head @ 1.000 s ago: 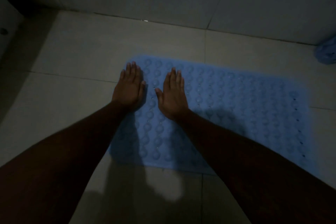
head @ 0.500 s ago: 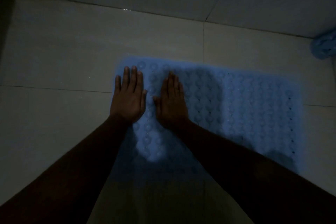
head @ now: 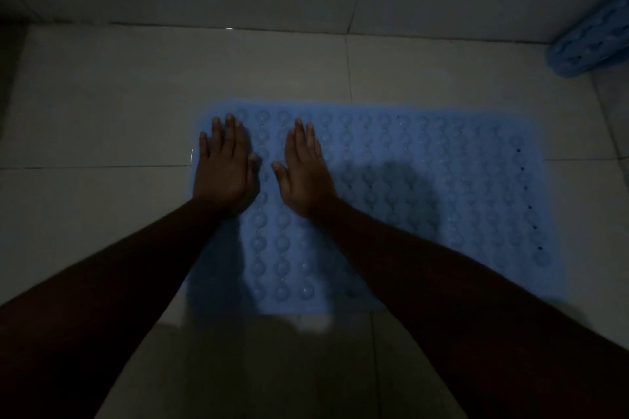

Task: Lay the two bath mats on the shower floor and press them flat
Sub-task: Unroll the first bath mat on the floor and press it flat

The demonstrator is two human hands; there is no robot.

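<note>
Both hands lay flat on the left end of the 1st bath mat [head: 425, 214], pressing it to the shower floor [head: 102, 112].

The left hand [head: 226, 170] and right hand [head: 304, 173] sat side by side, palms down, fingers [head: 231, 133] straight and together, gripping nothing. The left hand's outer edge was at the mat's left border. The mat lay spread mid-floor, its long axis running left to right, parallel to the far wall. Most of its length stretched away to the right of the fingers, so the right hand was the nearer one for working along it. The 2nd bath mat [head: 592, 41], not yet laid and seemingly rolled, sat in the floor's far right corner, well apart from both hands, again nearer the right.
</note>
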